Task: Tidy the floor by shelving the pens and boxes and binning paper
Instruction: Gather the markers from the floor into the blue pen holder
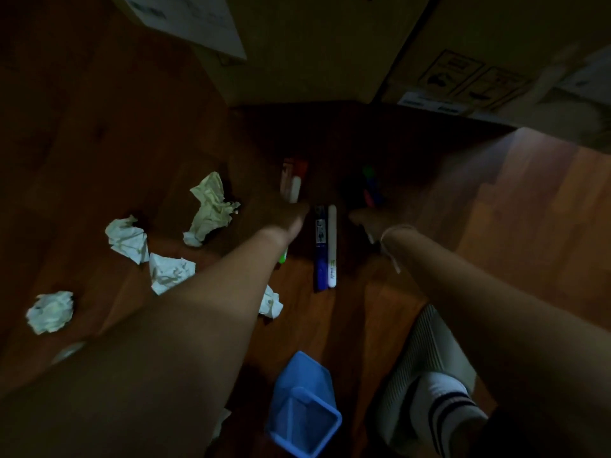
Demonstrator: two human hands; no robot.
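Left hand (pixel 292 214) low beside blue marker (pixel 319 249) and white marker (pixel 332 246), grip unclear. Right hand (pixel 368 221) opposite, blurred, grip unreadable. Crumpled paper (pixel 211 206) scattered left. Risk: dim light, markers touching, could roll apart.

The floor (pixel 515 206) is laid in wood boards with a smooth, faintly glossy finish. The paper balls (pixel 211 206) are crumpled, matt and rough with creases. The blue pen (pixel 319 256) and the white pen (pixel 332 246) are seen as smooth plastic. The blue bin (pixel 302 404) near the view looks like smooth, matt plastic. The far boxes (pixel 314 51) are matt cardboard. The sock (pixel 443 401) is ribbed cloth.
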